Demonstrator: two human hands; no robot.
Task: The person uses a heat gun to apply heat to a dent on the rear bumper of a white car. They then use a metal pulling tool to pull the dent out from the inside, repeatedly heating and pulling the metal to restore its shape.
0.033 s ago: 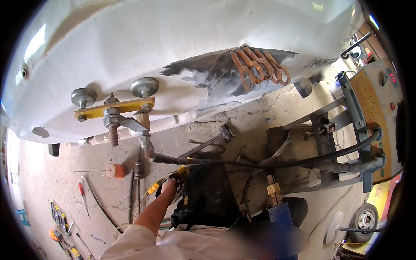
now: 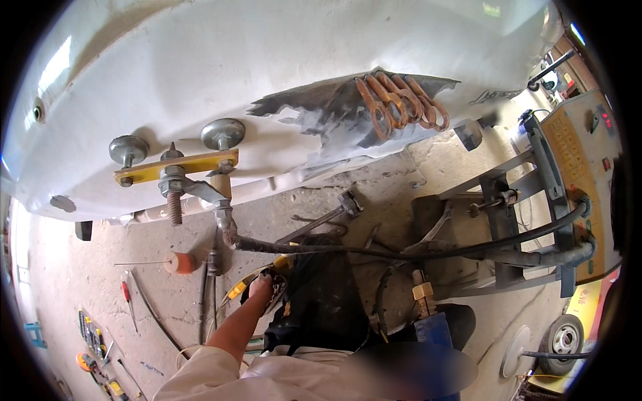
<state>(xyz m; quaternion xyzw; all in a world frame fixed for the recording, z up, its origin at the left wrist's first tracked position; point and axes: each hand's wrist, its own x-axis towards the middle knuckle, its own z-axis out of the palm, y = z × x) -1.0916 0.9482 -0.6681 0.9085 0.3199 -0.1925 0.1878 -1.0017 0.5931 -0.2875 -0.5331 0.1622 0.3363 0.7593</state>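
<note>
My left hand (image 2: 263,287) is low in the centre, fingers closed round a dark, mottled item I cannot make out, beside a long yellow-and-black tool (image 2: 239,287) and my dark trousers (image 2: 314,307). My right hand does not show; a blurred patch covers the lower right, where a blue tool (image 2: 431,327) with a brass fitting (image 2: 422,291) points upward. Above, a yellow bar (image 2: 137,176) with round metal pads (image 2: 223,134) sits on a white car panel (image 2: 281,40). Copper rings (image 2: 401,100) stand on its dark, bare patch. A black cable (image 2: 334,249) runs from the bar's clamp.
An orange-cased machine (image 2: 568,154) on a metal frame (image 2: 498,220) stands at right, near a wheel (image 2: 562,341). On the concrete floor lie a slide hammer (image 2: 314,220), a red screwdriver (image 2: 127,301), an orange cylinder (image 2: 180,262), hoses (image 2: 157,314) and several tools (image 2: 100,354).
</note>
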